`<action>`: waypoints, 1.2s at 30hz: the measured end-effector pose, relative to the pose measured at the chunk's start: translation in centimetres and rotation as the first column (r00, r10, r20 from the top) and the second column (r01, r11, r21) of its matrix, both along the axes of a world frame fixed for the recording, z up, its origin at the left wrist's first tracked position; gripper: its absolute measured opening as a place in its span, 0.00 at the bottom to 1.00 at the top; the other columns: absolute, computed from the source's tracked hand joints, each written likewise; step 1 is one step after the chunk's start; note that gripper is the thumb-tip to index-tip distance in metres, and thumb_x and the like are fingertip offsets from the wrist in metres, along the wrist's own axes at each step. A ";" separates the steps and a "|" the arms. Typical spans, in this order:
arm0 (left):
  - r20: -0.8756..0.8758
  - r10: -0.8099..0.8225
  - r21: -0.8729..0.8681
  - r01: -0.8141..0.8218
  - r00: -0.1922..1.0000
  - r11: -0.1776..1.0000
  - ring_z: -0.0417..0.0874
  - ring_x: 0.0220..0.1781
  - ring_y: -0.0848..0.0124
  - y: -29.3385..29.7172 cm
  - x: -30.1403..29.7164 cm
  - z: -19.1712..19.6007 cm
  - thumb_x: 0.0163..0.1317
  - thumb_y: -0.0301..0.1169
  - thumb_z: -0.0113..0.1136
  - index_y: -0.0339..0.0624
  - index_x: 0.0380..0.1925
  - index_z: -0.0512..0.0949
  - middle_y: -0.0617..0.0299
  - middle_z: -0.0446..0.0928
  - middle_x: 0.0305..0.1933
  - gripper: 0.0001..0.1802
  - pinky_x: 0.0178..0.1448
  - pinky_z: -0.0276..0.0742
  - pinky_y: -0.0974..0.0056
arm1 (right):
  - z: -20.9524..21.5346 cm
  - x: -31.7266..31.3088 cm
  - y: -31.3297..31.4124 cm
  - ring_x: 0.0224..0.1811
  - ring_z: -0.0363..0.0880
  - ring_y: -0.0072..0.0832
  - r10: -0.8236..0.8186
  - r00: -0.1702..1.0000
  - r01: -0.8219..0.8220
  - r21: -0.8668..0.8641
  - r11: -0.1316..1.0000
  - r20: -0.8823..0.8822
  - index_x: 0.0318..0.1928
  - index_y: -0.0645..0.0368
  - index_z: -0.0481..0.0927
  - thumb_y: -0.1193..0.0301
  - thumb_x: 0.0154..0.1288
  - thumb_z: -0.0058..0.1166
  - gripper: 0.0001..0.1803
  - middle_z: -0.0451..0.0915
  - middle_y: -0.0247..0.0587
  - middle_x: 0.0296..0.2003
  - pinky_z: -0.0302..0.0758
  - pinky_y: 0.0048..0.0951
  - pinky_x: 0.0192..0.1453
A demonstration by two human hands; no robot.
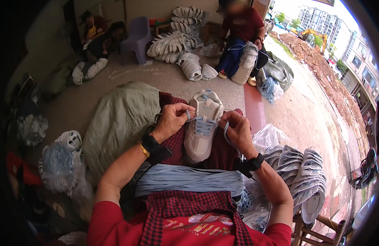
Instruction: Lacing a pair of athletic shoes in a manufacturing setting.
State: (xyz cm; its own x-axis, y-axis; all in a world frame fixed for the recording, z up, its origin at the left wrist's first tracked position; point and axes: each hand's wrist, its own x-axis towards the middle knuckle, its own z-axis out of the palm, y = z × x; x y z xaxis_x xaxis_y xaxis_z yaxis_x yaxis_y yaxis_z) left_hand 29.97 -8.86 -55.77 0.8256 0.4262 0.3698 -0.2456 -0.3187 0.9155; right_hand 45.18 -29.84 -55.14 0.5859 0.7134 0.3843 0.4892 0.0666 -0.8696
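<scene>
Pinching a pale blue lace (224, 130), both hands close over the white sneaker (201, 127).

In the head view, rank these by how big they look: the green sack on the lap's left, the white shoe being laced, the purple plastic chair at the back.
1. Green sack, clearly largest.
2. White shoe, held between the left hand and right hand.
3. Purple chair, smallest here, though it sits far from the camera, so its true size is likely understated.
</scene>
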 end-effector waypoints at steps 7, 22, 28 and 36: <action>0.010 0.033 -0.144 -0.031 0.999 0.989 0.85 0.34 0.77 -0.3 -0.6 -1.2 0.66 0.26 0.64 0.31 0.42 0.84 0.58 0.86 0.34 0.09 0.40 0.82 0.71 | -0.2 -0.1 0.5 0.32 0.76 0.13 -0.021 0.990 0.034 0.089 0.995 -0.143 0.34 0.61 0.79 0.76 0.63 0.64 0.06 0.81 0.28 0.29 0.72 0.19 0.38; 0.037 0.091 -0.120 -0.086 0.995 0.989 0.84 0.33 0.78 -0.8 -0.9 -1.6 0.64 0.27 0.63 0.31 0.40 0.84 0.61 0.85 0.32 0.09 0.39 0.81 0.72 | 0.9 -0.2 0.3 0.33 0.77 0.13 0.052 0.997 -0.053 -0.021 0.998 -0.050 0.33 0.61 0.78 0.80 0.62 0.62 0.05 0.79 0.27 0.29 0.73 0.18 0.38; 0.033 0.119 -0.069 -0.117 0.992 0.991 0.83 0.32 0.80 -1.2 -1.1 -1.2 0.65 0.27 0.63 0.31 0.39 0.84 0.61 0.85 0.31 0.09 0.37 0.81 0.71 | 2.3 -1.3 1.2 0.33 0.79 0.15 0.048 0.998 -0.045 -0.096 0.994 0.030 0.37 0.61 0.79 0.80 0.63 0.60 0.04 0.82 0.31 0.30 0.74 0.20 0.38; 0.002 0.072 -0.074 -0.072 0.997 0.995 0.85 0.38 0.78 -1.3 -1.3 -0.7 0.66 0.29 0.64 0.32 0.41 0.83 0.61 0.86 0.36 0.10 0.44 0.83 0.71 | 5.9 1.0 1.3 0.38 0.81 0.38 0.300 0.658 -0.012 -0.388 0.921 0.691 0.43 0.53 0.84 0.75 0.54 0.65 0.14 0.80 0.41 0.34 0.79 0.36 0.43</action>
